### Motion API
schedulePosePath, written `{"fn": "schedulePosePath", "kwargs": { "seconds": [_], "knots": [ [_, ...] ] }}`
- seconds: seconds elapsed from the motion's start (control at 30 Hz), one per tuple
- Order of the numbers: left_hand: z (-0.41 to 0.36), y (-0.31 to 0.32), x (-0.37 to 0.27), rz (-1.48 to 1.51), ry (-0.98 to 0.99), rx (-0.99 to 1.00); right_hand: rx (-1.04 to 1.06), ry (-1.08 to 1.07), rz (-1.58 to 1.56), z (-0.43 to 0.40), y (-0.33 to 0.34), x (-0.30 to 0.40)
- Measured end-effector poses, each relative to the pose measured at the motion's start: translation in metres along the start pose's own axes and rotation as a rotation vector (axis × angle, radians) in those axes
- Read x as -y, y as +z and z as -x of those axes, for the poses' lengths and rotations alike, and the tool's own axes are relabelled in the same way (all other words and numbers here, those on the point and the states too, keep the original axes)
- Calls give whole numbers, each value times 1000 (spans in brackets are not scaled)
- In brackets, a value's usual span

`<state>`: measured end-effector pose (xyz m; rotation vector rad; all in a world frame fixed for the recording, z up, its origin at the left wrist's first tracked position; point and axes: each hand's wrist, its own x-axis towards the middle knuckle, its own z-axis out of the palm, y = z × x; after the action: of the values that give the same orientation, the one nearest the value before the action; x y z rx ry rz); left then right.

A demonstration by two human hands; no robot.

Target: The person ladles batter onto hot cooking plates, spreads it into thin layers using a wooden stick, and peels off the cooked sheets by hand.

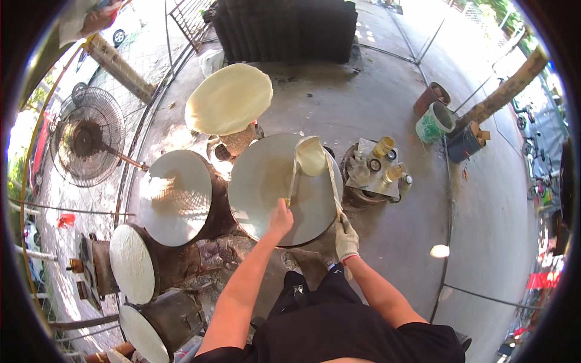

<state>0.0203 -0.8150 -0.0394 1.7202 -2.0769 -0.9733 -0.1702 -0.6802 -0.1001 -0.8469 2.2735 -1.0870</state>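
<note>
My bare left hand (281, 219) grips the handle of a thin, long tool (293, 174) that reaches forward over a large round griddle (256, 181). A white knit work glove covers my right hand (347, 238), which is closed on a long, pale-coated stick (333, 186). Between the far ends of these two tools is a soft, pale mass of dough or batter (312, 159). Whether it rests on the griddle or hangs above it, I cannot tell. A brownish patch marks the middle of the griddle.
A large pale round flatbread or stack (229, 99) lies beyond the griddle. Left stand a second griddle (174, 195), a white-topped round drum (131, 264) and a pedestal fan (86, 136). Glass jars (384, 146) sit on a stand at right. Beyond are buckets (435, 122) and a dark stack (286, 31).
</note>
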Motion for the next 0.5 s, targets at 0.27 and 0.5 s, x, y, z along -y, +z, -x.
{"fn": "schedulePosePath", "kwargs": {
  "seconds": [0.27,0.5],
  "knots": [
    [-32,-64,36,-198,86,14,61,262,-642,-22,21,86],
    [-33,-78,69,-358,85,-75,331,562,-586,-5,40,154]
  ]
}}
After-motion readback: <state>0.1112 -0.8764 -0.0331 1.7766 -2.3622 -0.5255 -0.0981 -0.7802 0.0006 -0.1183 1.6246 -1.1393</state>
